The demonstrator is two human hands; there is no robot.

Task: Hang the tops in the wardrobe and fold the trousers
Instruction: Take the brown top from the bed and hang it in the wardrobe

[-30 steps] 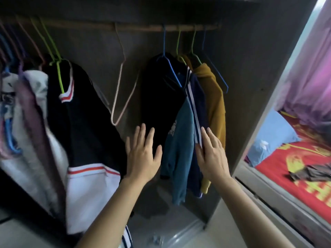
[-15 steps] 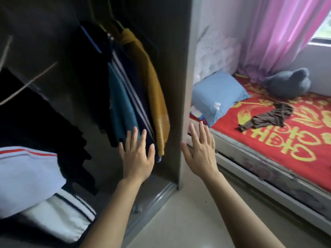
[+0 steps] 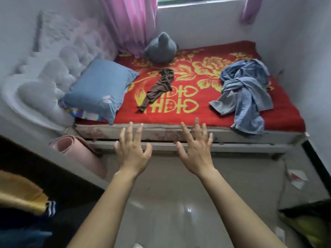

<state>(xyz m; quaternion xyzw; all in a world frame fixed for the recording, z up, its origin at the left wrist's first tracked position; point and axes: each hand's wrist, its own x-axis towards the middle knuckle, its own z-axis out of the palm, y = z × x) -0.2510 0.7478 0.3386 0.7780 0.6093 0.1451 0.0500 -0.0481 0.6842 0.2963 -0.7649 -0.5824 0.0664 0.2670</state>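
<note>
Crumpled brown garment (image 3: 160, 87) lying mid-bed on the red and gold blanket (image 3: 200, 111), well apart from a tangled blue-grey clothes heap (image 3: 245, 92) toward the bed's right edge, spilling over the front edge. Left hand (image 3: 132, 152) and right hand (image 3: 196, 152) both empty, fingers spread wide, hovering over the floor just short of the bed's front edge. Blue pillow (image 3: 100, 90) at the left end, grey plush toy (image 3: 161, 49) at the back edge. Mustard top (image 3: 19, 192) hanging at far left, blurred.

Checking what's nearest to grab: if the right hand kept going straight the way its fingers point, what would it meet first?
Probably the bed's front edge, then the red blanket. The right hand is open and empty; the blue clothes lie off to its right. Depth is uncertain.
</note>
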